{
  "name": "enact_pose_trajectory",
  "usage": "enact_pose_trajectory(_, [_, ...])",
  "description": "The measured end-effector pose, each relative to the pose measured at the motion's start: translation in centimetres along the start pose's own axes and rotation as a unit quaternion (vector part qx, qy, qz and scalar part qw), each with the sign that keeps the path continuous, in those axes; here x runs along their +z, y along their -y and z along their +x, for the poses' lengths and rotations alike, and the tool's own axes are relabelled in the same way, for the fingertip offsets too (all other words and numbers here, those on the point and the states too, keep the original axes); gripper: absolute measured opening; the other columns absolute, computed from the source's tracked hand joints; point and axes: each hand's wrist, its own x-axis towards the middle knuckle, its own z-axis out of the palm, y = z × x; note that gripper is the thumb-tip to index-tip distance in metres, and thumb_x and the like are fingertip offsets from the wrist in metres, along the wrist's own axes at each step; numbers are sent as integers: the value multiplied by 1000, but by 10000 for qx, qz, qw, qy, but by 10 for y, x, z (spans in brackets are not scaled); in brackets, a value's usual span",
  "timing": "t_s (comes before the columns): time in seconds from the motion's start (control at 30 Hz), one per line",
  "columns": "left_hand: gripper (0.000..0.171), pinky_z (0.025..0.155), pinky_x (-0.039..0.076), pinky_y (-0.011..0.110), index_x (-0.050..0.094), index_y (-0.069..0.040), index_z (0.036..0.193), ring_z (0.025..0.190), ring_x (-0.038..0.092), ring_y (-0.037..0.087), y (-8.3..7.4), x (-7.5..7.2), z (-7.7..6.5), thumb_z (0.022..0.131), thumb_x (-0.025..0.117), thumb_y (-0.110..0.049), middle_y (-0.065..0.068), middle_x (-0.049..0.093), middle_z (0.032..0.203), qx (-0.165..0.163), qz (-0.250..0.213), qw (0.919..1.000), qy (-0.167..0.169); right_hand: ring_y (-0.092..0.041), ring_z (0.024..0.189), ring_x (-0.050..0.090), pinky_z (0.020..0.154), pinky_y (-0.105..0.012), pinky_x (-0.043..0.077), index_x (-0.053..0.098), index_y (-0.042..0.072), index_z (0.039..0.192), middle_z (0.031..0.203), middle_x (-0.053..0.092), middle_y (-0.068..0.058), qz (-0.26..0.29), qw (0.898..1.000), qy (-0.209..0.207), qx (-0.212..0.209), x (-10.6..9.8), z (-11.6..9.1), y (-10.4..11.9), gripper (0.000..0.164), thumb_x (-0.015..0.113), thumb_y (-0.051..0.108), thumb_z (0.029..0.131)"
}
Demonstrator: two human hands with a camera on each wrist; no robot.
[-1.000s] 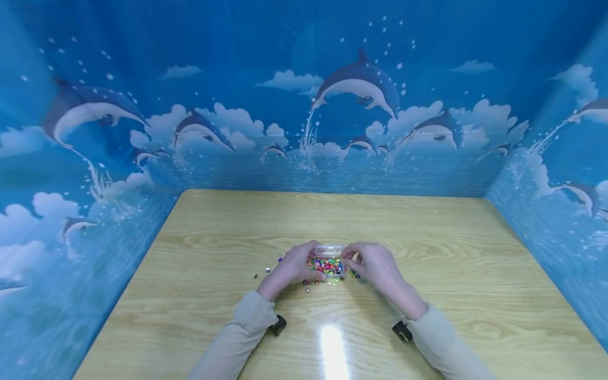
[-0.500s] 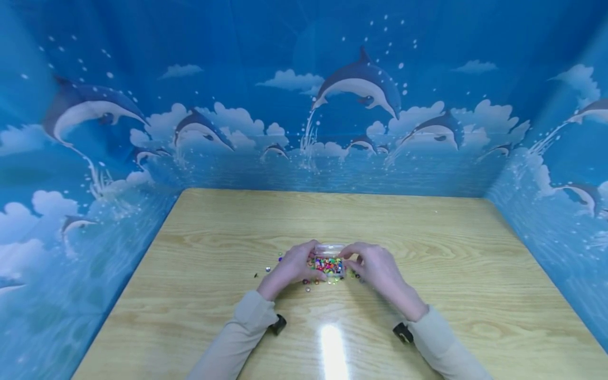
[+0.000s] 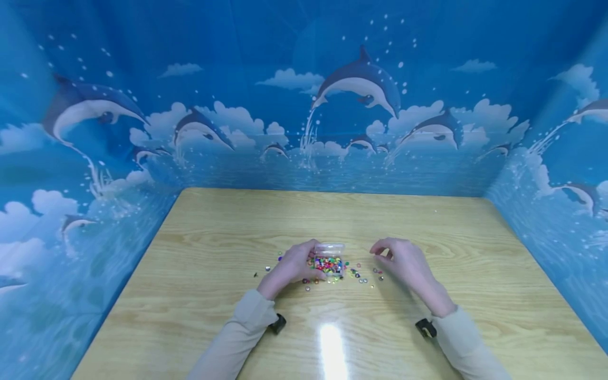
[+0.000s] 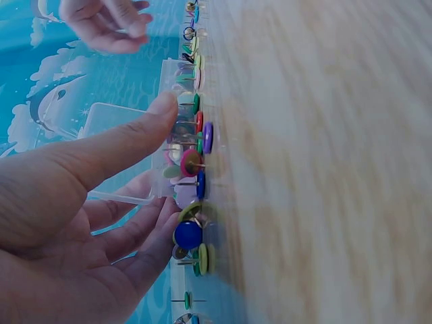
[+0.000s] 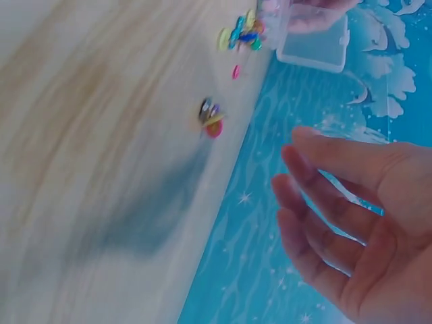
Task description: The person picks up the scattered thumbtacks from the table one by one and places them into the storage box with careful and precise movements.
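Observation:
A small clear plastic box (image 3: 343, 266) full of colourful thumbtacks (image 3: 328, 265) stands on the table, its hinged lid (image 3: 330, 247) raised at the back. My left hand (image 3: 295, 265) holds the box from the left side, the thumb along its near side and the other fingers behind. Loose thumbtacks, one of them blue (image 4: 188, 234), lie right by those fingers. To the right of the box, my right hand (image 3: 404, 259) hovers above the table. Its fingers (image 5: 317, 182) are loosely bent and apart, and nothing shows between them.
More thumbtacks (image 3: 363, 281) are scattered between the box and my right hand, a little cluster (image 5: 214, 127) among them. A few others (image 3: 268, 268) lie left of my left hand. Behind the wooden table (image 3: 237, 221) hangs a blue dolphin-print curtain (image 3: 266, 169).
My right hand has moved away from the box to the right, uncovering the thumbtacks scattered there. The left hand has stayed at the box.

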Motion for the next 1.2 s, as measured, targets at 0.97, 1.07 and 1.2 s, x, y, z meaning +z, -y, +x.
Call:
enact_pose_trajectory(0.97, [73, 93, 54, 45, 58, -15, 134, 104, 62, 26, 0, -1, 0, 71, 92, -28, 7, 65, 115, -9, -12, 10000, 20, -7, 58, 59, 50, -22, 47, 74, 13, 91, 83, 75, -4, 19, 9996, 241, -140, 8, -7, -9, 10, 77, 6, 85])
enact_pose_trajectory(1.07, [74, 92, 55, 45, 58, -15, 135, 104, 62, 27, 0, -1, 0, 71, 92, -28, 8, 65, 115, -16, -19, 10000, 29, -8, 61, 61, 53, -24, 49, 74, 13, 92, 79, 73, -1, 21, 9997, 256, -25, 9, -5, -1, 11, 78, 6, 85])
enact_pose_trajectory(1.2, [74, 91, 55, 44, 58, -14, 134, 102, 62, 27, -1, -1, 0, 71, 92, -28, 8, 66, 114, -18, -18, 10000, 30, -7, 62, 61, 54, -24, 50, 75, 15, 91, 76, 72, 3, 14, 9994, 344, -9, 14, -3, 10, 12, 79, 6, 84])
